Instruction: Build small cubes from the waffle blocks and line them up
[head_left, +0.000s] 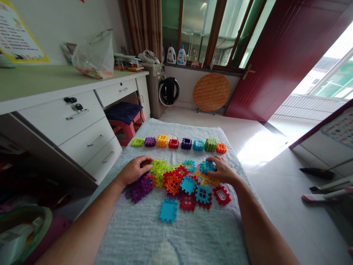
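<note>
A loose heap of flat, toothed plastic tiles (182,184) in several colours lies on a pale blue towel (176,235). My left hand (135,170) rests on the heap's left edge, fingers curled over purple and green tiles. My right hand (222,171) lies on the heap's right edge, fingertips on a teal tile (206,166). One blue tile (168,210) lies apart at the front. Beyond the heap stands a row of assembled cubes (179,143), green on the left to orange on the right.
A white desk with drawers (82,121) stands to the left, a red stool (124,117) beneath it and a plastic bag (95,55) on top. Farther off are a washing machine (165,90), a round wooden board (211,92) and a dark red door (284,55). Tiled floor on the right.
</note>
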### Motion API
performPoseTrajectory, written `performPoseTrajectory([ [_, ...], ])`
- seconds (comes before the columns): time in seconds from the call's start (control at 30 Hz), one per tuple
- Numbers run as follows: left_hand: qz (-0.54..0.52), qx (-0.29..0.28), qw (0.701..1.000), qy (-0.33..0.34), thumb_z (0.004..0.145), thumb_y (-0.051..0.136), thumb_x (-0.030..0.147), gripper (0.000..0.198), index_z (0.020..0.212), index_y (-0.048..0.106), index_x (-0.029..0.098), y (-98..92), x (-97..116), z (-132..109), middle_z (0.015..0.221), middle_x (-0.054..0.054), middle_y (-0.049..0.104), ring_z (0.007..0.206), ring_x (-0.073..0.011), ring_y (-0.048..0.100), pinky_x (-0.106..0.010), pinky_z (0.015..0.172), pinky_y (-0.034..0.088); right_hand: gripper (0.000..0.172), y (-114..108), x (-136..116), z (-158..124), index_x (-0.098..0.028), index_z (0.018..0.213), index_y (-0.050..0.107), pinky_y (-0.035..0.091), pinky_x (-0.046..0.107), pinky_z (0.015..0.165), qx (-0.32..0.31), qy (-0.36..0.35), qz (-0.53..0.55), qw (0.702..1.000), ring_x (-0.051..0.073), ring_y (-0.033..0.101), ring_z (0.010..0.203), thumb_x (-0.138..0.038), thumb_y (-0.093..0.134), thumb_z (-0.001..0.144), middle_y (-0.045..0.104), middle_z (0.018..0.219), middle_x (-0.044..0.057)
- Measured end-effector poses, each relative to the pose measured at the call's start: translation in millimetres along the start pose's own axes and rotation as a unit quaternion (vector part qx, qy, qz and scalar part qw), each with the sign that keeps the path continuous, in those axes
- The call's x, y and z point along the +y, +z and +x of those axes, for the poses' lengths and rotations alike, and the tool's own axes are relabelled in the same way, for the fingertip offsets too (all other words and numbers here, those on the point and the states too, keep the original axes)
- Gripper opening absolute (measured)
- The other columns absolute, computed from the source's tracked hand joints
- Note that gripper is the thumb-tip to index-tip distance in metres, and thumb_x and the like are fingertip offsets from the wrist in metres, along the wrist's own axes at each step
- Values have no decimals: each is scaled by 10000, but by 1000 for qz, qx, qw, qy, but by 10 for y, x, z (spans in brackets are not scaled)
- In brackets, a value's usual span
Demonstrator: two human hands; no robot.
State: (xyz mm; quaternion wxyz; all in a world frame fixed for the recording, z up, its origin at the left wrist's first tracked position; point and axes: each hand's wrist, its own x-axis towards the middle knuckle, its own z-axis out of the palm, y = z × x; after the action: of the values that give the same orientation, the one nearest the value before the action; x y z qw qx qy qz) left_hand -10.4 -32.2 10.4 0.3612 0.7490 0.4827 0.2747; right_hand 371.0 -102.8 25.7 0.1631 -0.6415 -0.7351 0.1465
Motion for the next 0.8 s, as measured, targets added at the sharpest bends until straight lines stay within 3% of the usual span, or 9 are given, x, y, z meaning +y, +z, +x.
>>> performPoseTrajectory([
  [0.2, -4, 2, 1000, 5, 723, 600, 491, 408, 990, 643, 185, 8, -30, 5, 1031, -67, 688, 958, -232, 638, -355, 897, 492, 455, -2, -73, 1, -227, 1132, 574, 408, 404, 870, -17, 13, -7, 1000, 251, 491, 1016, -331, 640, 694, 552, 1072, 74],
  [0.43, 1, -3, 1000, 4, 737, 587, 472, 392, 993, 631, 179, 4, -15, 5, 1035, -75, 681, 967, -239, 631, -382, 918, 478, 434, 25, -110, 16, -218, 1095, 593, 381, 412, 858, 5, 21, -31, 999, 247, 491, 968, -445, 631, 727, 557, 1007, 69],
  [0.8, -9, -3, 1000, -2, 726, 594, 478, 393, 990, 632, 191, 6, -31, 5, 1038, -75, 678, 970, -238, 624, -389, 922, 477, 422, 54, -156, 14, -229, 1044, 597, 366, 386, 830, 8, 14, -56, 998, 244, 487, 945, -438, 656, 682, 567, 967, 55],
])
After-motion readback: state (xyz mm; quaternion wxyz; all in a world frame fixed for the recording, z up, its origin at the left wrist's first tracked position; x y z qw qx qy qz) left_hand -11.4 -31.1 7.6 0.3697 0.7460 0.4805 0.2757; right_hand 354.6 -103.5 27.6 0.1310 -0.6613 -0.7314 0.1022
